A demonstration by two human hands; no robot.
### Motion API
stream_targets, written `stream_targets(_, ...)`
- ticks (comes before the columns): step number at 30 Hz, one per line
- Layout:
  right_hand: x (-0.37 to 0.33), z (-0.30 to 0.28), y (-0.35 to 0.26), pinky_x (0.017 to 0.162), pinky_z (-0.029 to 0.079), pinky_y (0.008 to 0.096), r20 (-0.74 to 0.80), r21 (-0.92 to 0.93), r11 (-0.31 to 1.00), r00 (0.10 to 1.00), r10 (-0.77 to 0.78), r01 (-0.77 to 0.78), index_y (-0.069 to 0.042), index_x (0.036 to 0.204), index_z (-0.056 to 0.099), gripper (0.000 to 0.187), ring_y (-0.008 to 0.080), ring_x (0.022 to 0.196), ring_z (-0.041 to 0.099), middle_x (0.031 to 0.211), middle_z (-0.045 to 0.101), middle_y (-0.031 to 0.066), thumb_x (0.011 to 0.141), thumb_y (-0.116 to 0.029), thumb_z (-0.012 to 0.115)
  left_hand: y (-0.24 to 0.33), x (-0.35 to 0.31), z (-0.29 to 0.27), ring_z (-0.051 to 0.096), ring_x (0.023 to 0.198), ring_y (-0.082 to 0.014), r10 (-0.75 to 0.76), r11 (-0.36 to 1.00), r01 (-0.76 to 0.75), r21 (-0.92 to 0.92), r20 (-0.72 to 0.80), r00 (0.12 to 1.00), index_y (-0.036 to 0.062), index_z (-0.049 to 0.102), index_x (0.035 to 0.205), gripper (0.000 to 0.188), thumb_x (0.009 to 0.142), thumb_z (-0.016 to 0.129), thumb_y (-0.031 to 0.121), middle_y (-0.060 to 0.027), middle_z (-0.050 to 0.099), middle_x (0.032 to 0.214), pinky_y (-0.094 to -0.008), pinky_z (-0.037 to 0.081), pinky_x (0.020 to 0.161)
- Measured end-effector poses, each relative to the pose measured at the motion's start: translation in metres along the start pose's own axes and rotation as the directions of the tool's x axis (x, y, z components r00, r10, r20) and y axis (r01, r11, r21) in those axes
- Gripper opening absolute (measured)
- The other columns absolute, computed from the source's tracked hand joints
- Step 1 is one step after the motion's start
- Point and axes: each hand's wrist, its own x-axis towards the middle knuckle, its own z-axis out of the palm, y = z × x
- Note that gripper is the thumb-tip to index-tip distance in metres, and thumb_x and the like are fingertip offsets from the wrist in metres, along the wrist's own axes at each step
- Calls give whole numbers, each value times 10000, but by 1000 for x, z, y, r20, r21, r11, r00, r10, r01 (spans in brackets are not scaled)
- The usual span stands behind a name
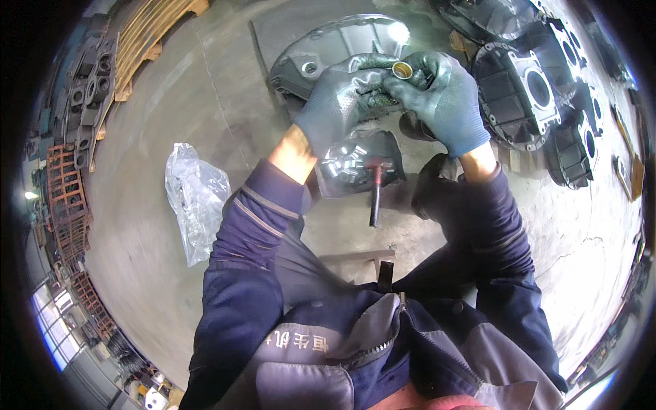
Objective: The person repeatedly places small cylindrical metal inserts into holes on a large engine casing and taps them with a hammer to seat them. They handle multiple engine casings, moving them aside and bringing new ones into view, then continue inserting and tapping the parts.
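In front of me, my left hand [345, 94] and my right hand [445, 96], both in grey-blue coated work gloves, come together around a small brass-coloured bushing [402, 70]. Its open end faces up. The right fingers curl round it, and the left fingertips press in from the other side; their exact grip is partly hidden. Behind the hands lies a large dark metal housing [311, 58], partly covered by the left glove. Below them a hammer [376, 191] with a reddish head rests against a glossy dark sheet or bag [345, 167] holding shiny contents I cannot make out.
A clear plastic bag [196, 201] lies on the floor to the left. Several dark cast housings [512, 92] stand at the right. A wooden pallet [140, 41] and rusty metal racks [68, 191] line the far left. My knees flank the hammer.
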Motion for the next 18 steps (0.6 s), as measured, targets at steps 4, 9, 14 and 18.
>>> stream_targets(4, -8, -21, 20, 717, 555, 441, -6, -221, 975, 999, 32, -33, -68, 904, 728, 450, 348, 802, 693, 860, 710, 147, 795, -497, 813, -18, 25, 13, 689, 1127, -200, -5, 984, -13, 180, 100, 995, -59, 615, 1321, 322, 1007, 579, 6, -162, 665, 1287, -327, 608, 964)
stream_targets(9, -19, -42, 40, 696, 551, 458, -113, -383, 922, 994, 3, -47, -82, 904, 727, 444, 340, 797, 692, 833, 698, 137, 778, -499, 813, -33, 52, 34, 684, 1117, -183, 34, 909, -148, 390, 284, 958, -14, 640, 1323, 337, 1005, 624, 98, -108, 690, 1268, -313, 578, 985)
stream_targets(14, -21, -43, 40, 693, 548, 448, -134, -435, 900, 985, -111, 42, -102, 922, 740, 388, 321, 810, 688, 836, 687, 123, 789, -461, 801, -34, 56, 38, 693, 1081, -182, 116, 811, -297, 503, 358, 926, 1, 644, 1316, 325, 1014, 635, 121, -98, 702, 1206, -306, 594, 929)
stream_targets(18, -21, -34, 26, 715, 549, 435, -101, -474, 877, 985, -139, 75, -125, 974, 761, 339, 313, 824, 682, 877, 695, 107, 800, -414, 795, -24, 41, 29, 695, 1063, -162, 226, 556, -533, 638, 501, 836, -13, 626, 1326, 325, 1016, 632, 80, -94, 698, 1193, -290, 610, 909)
